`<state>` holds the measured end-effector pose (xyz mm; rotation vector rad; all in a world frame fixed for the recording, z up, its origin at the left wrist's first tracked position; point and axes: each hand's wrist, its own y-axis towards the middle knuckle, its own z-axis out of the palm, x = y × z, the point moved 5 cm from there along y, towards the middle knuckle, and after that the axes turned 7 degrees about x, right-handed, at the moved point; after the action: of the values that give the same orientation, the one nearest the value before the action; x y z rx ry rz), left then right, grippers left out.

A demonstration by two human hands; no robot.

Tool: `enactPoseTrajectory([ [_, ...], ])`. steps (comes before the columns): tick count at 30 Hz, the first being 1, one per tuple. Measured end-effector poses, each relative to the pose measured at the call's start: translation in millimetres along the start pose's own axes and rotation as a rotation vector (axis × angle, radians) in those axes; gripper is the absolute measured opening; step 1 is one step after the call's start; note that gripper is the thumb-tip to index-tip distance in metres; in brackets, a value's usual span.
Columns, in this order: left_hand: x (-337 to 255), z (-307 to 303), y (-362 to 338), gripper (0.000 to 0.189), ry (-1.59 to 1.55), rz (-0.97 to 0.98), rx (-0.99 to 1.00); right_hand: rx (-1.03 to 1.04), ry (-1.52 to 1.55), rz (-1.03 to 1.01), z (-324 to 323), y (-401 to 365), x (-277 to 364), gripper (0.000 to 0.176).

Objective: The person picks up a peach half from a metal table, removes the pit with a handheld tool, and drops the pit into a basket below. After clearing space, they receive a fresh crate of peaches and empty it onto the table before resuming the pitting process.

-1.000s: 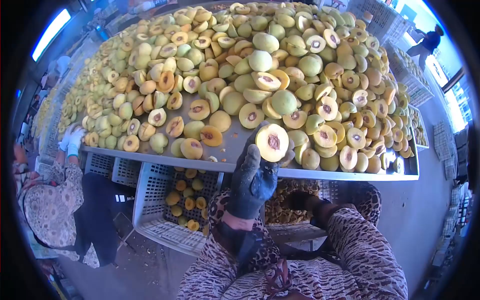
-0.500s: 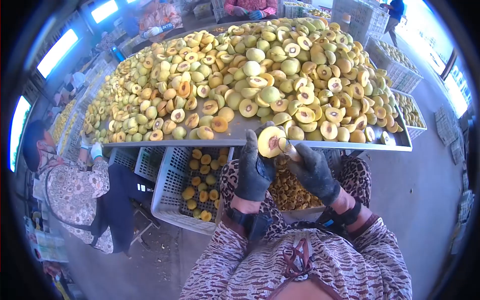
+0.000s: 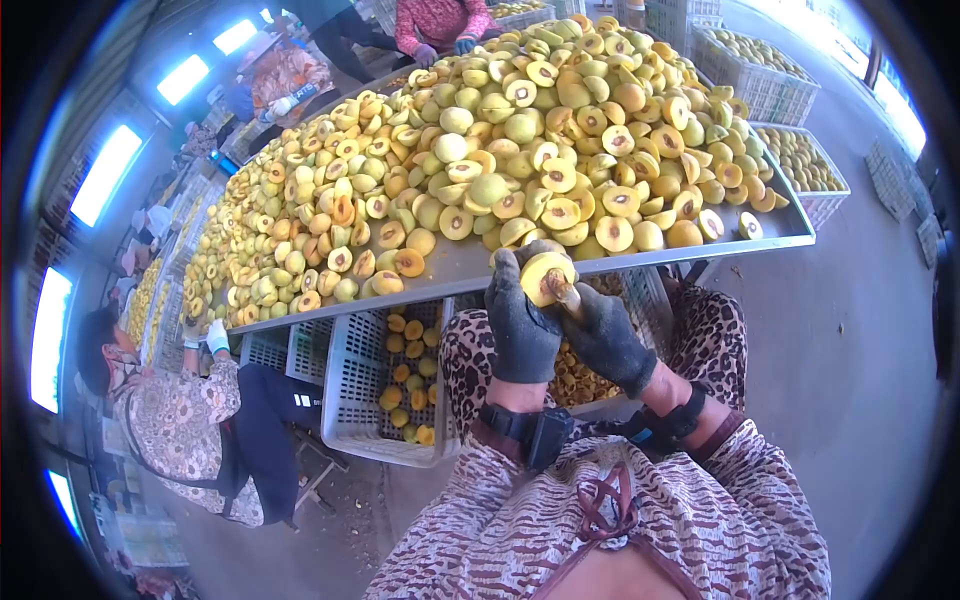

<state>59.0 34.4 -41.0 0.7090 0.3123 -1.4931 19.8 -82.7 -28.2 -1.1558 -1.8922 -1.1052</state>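
Observation:
My left hand (image 3: 524,328), in a dark grey glove, grips a yellow peach half (image 3: 540,276) with its cut face turned toward me. In my right hand (image 3: 614,340), gloved the same way, is a pitting tool with a wooden handle (image 3: 567,296). The tool's working end is at the middle of the peach half, where the pit sits; its tip is hidden. Both hands are just in front of the metal table's edge (image 3: 690,254). Heaped on that table are many peach halves (image 3: 490,188), several showing brown pits.
Between my knees, a container holds brown pit scraps (image 3: 583,382). A grey plastic crate (image 3: 345,375) with peach halves stands under the table, left of my legs. One co-worker (image 3: 190,430) sits at left, another (image 3: 440,25) across the table. Full crates (image 3: 800,165) stand at right.
The tool has gone from the edge of the pit to over the middle of the peach half, which has tilted. The view has turned, so the table appears slanted.

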Motion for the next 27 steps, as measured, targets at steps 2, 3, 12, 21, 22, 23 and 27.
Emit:
enactPoseTrajectory([
  [2,11,-3,7,0.05,-0.064,-0.048,-0.058,-0.002,-0.05,-0.01,-1,0,-7,0.017],
  [3,19,-6,12,0.05,-0.132,-0.083,-0.11,-0.019,-0.055,-0.008,-2,1,-11,0.017],
  [12,12,15,10,0.052,0.311,-0.007,-0.105,0.129,0.428,0.024,13,-6,-43,0.013],
  [21,-11,38,-14,0.048,0.797,0.215,-0.048,0.403,0.746,0.401,10,-23,-2,0.015],
  [22,-7,35,-16,0.048,0.62,0.068,-0.014,0.483,0.85,0.441,7,-23,4,0.022],
  [23,-10,35,-19,0.048,0.621,0.062,-0.025,0.49,0.856,0.451,5,-26,-3,0.022],
  [27,-18,5,-20,0.05,-0.097,-0.161,-0.084,0.783,0.714,0.231,4,-21,4,0.033],
])
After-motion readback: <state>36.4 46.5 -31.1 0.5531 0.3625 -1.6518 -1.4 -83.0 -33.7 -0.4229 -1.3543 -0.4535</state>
